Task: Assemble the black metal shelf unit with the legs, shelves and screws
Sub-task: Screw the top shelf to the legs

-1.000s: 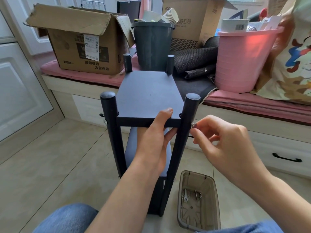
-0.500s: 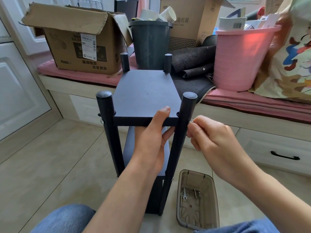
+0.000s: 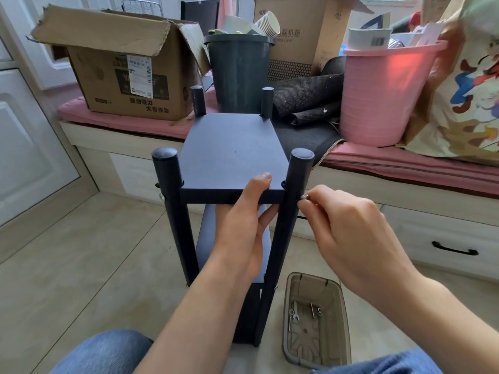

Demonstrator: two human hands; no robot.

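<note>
Both hands are busy: her left hand (image 3: 244, 225) grips the top shelf (image 3: 232, 152) edge of the floor-standing unit while her right hand (image 3: 348, 228) pinches a screw (image 3: 304, 197) against the near right leg (image 3: 286, 220), which likely needs turning home next.

Your shelf unit (image 3: 232, 155) is matte black all over, legs and shelves alike, and the screw (image 3: 304, 197) at the near right leg is silver. The tray (image 3: 343, 306) on the beige tiled floor (image 3: 81, 265) is smoky translucent brown. Behind sit a brown cardboard box (image 3: 108, 63), a dark grey bin (image 3: 239, 74), a ribbed pink bucket (image 3: 378, 95), and a pink cushion (image 3: 405, 168).
</note>
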